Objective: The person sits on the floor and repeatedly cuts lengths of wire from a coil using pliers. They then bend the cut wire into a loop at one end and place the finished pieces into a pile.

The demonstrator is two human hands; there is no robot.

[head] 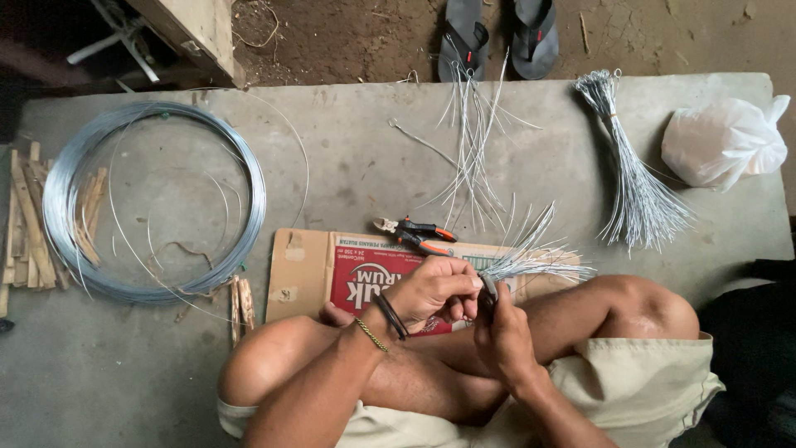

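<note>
Pinching wire bundle (pixel 531 259), both hands, left hand (pixel 438 290), right hand (pixel 503 336)

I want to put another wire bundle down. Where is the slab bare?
Bare concrete lies between the big grey wire coil and the loose cut wires, above the flattened cardboard box. It is crowded around both hands and the orange-handled pliers.

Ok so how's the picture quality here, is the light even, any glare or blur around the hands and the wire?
Head view: soft, even light on the concrete slab, no hard shadows. The white plastic bag is bright, nearly washed out. The top left corner falls dark. Left hand, right hand and their wire bundle look sharp; the wire coil gleams mildly.
</note>
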